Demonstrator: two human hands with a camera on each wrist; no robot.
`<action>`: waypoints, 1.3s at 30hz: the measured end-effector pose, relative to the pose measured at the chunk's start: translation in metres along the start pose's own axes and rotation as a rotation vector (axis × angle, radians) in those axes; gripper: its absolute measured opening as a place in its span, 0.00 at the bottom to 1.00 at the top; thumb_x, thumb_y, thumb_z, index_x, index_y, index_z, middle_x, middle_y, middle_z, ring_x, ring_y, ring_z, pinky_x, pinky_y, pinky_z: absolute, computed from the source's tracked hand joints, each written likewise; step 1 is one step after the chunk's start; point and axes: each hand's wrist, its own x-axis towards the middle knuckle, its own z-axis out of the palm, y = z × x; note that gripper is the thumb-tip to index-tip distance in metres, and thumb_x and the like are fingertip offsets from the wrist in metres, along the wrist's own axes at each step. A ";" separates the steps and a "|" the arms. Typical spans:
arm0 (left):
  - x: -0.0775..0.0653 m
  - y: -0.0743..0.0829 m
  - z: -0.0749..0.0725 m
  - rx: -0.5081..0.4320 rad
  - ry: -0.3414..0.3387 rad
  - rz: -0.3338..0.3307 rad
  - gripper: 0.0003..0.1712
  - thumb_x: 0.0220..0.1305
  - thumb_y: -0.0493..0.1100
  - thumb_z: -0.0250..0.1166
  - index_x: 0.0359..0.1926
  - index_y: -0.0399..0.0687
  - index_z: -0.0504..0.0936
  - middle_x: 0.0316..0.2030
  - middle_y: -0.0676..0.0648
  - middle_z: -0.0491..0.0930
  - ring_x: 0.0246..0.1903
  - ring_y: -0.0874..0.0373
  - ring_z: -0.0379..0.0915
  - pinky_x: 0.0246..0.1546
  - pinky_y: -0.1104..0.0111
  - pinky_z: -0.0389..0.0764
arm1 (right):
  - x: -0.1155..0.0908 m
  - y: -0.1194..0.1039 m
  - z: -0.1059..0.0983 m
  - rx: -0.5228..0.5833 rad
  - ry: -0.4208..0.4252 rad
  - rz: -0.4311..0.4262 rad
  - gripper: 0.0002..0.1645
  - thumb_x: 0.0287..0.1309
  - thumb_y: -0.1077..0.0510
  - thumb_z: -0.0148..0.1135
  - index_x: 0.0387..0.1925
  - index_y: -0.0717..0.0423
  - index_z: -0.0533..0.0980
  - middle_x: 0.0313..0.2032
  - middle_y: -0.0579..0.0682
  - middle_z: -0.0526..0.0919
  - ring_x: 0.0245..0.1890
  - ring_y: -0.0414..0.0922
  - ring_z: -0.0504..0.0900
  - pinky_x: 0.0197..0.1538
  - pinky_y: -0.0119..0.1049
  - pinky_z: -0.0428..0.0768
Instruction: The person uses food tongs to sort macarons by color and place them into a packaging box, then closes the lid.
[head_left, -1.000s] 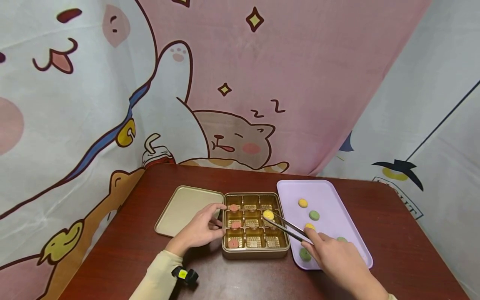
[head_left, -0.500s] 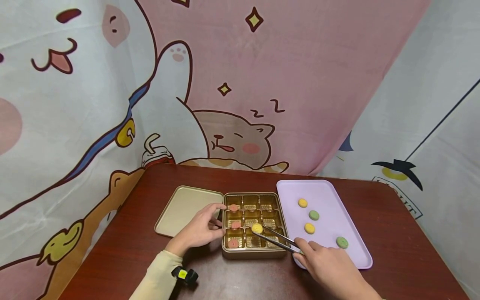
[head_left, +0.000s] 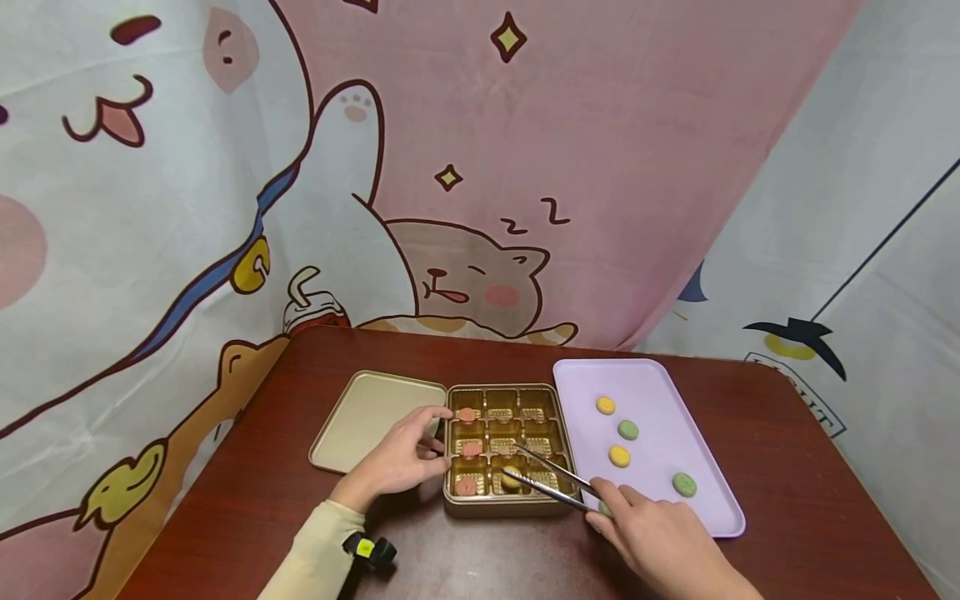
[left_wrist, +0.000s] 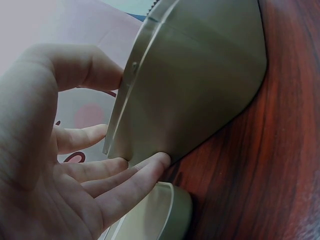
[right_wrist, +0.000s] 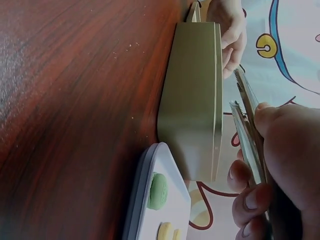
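Note:
My right hand (head_left: pixel 656 533) holds metal tongs (head_left: pixel 551 492) over the gold tin (head_left: pixel 517 510). A yellow macaron (head_left: pixel 512 479) lies in the front middle compartment, partly covered by one arm of the tongs. The tong tips are spread, with serrated ends showing in the right wrist view. On the tin's left side, my left hand (head_left: pixel 401 458) rests its fingertips; in the left wrist view the thumb is at the rim and the fingers (left_wrist: pixel 135 192) reach along the wall. Three pink macarons (head_left: pixel 472 450) sit in the left column of compartments.
A lilac tray (head_left: pixel 652 512) stands right of the tin, bearing yellow macarons (head_left: pixel 619 456) and green macarons (head_left: pixel 684 485); one green macaron is mostly hidden by my right hand. The tin's lid (head_left: pixel 360 425) lies on the table at left. A printed cloth hangs behind the table.
The tongs carried the yellow macaron from the right column to the front middle compartment, then spread and let it go there. My left hand has stayed at the tin.

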 end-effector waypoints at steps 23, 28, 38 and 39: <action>0.000 0.001 0.000 -0.003 0.004 0.012 0.38 0.56 0.33 0.71 0.68 0.41 0.71 0.64 0.41 0.73 0.44 0.54 0.84 0.44 0.67 0.89 | -0.002 0.005 -0.002 0.012 0.038 0.011 0.20 0.65 0.42 0.70 0.52 0.46 0.78 0.27 0.36 0.78 0.15 0.33 0.69 0.15 0.32 0.65; 0.000 0.001 0.000 0.001 0.004 0.011 0.38 0.56 0.33 0.71 0.69 0.41 0.71 0.64 0.41 0.73 0.44 0.54 0.84 0.44 0.67 0.88 | -0.003 0.009 -0.002 0.001 0.076 0.010 0.21 0.67 0.40 0.67 0.52 0.46 0.78 0.28 0.38 0.81 0.16 0.35 0.75 0.16 0.34 0.69; 0.001 0.002 0.000 -0.004 -0.001 0.006 0.38 0.57 0.33 0.71 0.69 0.41 0.71 0.64 0.41 0.73 0.45 0.52 0.84 0.45 0.64 0.89 | -0.010 0.022 -0.012 -0.007 0.010 0.158 0.25 0.60 0.45 0.74 0.55 0.48 0.79 0.30 0.45 0.86 0.22 0.43 0.82 0.18 0.42 0.75; 0.001 0.002 0.000 -0.004 -0.001 0.006 0.38 0.57 0.33 0.71 0.69 0.41 0.71 0.65 0.41 0.73 0.45 0.51 0.84 0.45 0.64 0.89 | -0.011 0.025 -0.012 -0.010 0.008 0.166 0.24 0.60 0.45 0.74 0.54 0.48 0.79 0.29 0.45 0.84 0.21 0.43 0.82 0.17 0.42 0.75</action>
